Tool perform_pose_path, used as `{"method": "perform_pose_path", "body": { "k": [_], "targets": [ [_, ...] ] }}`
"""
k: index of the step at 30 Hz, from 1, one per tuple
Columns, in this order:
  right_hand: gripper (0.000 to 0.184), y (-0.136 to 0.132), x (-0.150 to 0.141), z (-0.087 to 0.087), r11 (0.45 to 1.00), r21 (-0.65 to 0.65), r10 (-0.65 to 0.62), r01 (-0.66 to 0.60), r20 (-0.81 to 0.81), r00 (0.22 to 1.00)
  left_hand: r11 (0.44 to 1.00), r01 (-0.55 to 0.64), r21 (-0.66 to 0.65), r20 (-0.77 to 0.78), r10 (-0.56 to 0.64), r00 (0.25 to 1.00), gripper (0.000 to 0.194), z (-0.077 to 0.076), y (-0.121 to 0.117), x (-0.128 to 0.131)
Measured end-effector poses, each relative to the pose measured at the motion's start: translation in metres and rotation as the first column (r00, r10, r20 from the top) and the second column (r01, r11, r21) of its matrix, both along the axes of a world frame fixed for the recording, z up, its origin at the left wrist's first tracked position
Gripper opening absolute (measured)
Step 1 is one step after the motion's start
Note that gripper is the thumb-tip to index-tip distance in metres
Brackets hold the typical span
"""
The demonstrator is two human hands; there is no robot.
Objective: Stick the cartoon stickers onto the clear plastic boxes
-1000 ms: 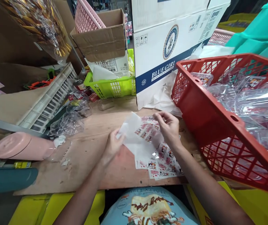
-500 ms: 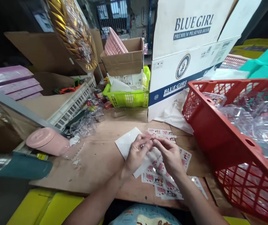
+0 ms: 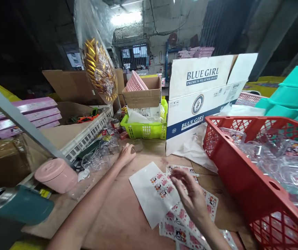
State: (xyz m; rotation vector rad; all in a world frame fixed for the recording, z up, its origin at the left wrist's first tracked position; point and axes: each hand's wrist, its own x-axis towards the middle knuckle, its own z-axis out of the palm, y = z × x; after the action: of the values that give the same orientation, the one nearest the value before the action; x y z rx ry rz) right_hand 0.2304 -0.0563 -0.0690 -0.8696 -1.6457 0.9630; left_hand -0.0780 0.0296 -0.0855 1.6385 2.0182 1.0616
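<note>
My left hand [image 3: 127, 155] reaches far forward, its fingers curled at the near edge of a clear plastic piece [image 3: 137, 146] in front of the lime-green basket. My right hand [image 3: 190, 192] hovers over the sticker sheets, thumb and forefinger brought together; anything between the tips is too small to make out. Under it and to its left lies a white sheet [image 3: 145, 194] with several cartoon animal and pink stickers [image 3: 161, 185] at its right side. More printed sticker sheets [image 3: 181, 234] are spread beneath and right of my right hand.
A red crate [image 3: 245, 161] of clear plastic containers stands on the right. Behind are a white beer carton [image 3: 180, 107] and the lime-green basket [image 3: 146, 130]. On the left are a pink lidded canister [image 3: 56, 177], a teal flask [image 3: 21, 205] and clear plastic packaging [image 3: 96, 158].
My hands have parted from a joint pinch over the sheets. The left has moved forward and left to the clear plastic piece; the right stays above the stickers. The view has tilted up.
</note>
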Motion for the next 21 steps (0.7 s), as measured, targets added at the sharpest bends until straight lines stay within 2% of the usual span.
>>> {"method": "perform_pose_path", "body": {
  "k": [2, 4, 6, 7, 9, 10, 11, 12, 14, 17, 19, 21],
  "targets": [
    [0.021, 0.006, 0.002, 0.003, 1.000, -0.029, -0.009, 0.008, -0.012, 1.000, 0.999, 0.038, 0.011, 0.093, -0.039, 0.995, 0.016, -0.006, -0.016, 0.009],
    [0.025, 0.011, -0.002, 0.006, 0.999, -0.030, -0.021, 0.020, -0.034, 0.999, 0.996, 0.088, 0.018, 0.214, -0.090, 0.973, 0.026, -0.007, -0.036, 0.028],
    [0.048, 0.015, -0.013, 0.007, 0.999, -0.036, -0.034, 0.032, -0.069, 0.997, 0.988, 0.151, 0.025, 0.344, -0.150, 0.927, 0.040, -0.004, -0.059, 0.056],
    [0.065, 0.016, -0.019, 0.007, 0.998, -0.056, -0.032, 0.026, -0.099, 0.995, 0.979, 0.203, 0.030, 0.438, -0.195, 0.878, 0.045, -0.001, -0.071, 0.071],
    [0.091, 0.020, -0.029, 0.004, 0.989, -0.136, 0.027, -0.051, -0.170, 0.985, 0.944, 0.324, 0.070, 0.646, -0.290, 0.706, 0.045, 0.007, -0.095, 0.097],
    [0.096, 0.023, -0.031, 0.002, 0.977, -0.177, 0.081, -0.115, -0.193, 0.978, 0.929, 0.356, 0.102, 0.708, -0.319, 0.630, 0.041, 0.012, -0.104, 0.107],
    [0.098, 0.025, -0.031, 0.000, 0.962, -0.204, 0.141, -0.182, -0.198, 0.970, 0.922, 0.366, 0.127, 0.736, -0.335, 0.588, 0.036, 0.017, -0.111, 0.113],
    [0.101, 0.027, -0.029, -0.001, 0.946, -0.217, 0.202, -0.240, -0.181, 0.962, 0.919, 0.371, 0.132, 0.736, -0.341, 0.584, 0.031, 0.022, -0.116, 0.116],
    [0.106, 0.031, -0.020, -0.004, 0.931, -0.205, 0.291, -0.302, -0.082, 0.953, 0.918, 0.387, 0.088, 0.694, -0.335, 0.637, 0.027, 0.029, -0.119, 0.116],
    [0.105, 0.035, -0.006, -0.006, 0.959, -0.133, 0.263, -0.251, 0.082, 0.961, 0.905, 0.424, 0.027, 0.726, -0.309, 0.614, 0.026, 0.029, -0.118, 0.114],
    [0.108, 0.034, 0.000, -0.006, 0.973, -0.105, 0.222, -0.208, 0.142, 0.965, 0.927, 0.375, 0.024, 0.809, -0.239, 0.537, 0.025, 0.024, -0.119, 0.118],
    [0.107, 0.027, 0.004, -0.004, 0.980, -0.079, 0.194, -0.184, 0.149, 0.970, 0.948, 0.318, 0.012, 0.915, -0.139, 0.378, 0.026, 0.019, -0.123, 0.124]
  ]
}}
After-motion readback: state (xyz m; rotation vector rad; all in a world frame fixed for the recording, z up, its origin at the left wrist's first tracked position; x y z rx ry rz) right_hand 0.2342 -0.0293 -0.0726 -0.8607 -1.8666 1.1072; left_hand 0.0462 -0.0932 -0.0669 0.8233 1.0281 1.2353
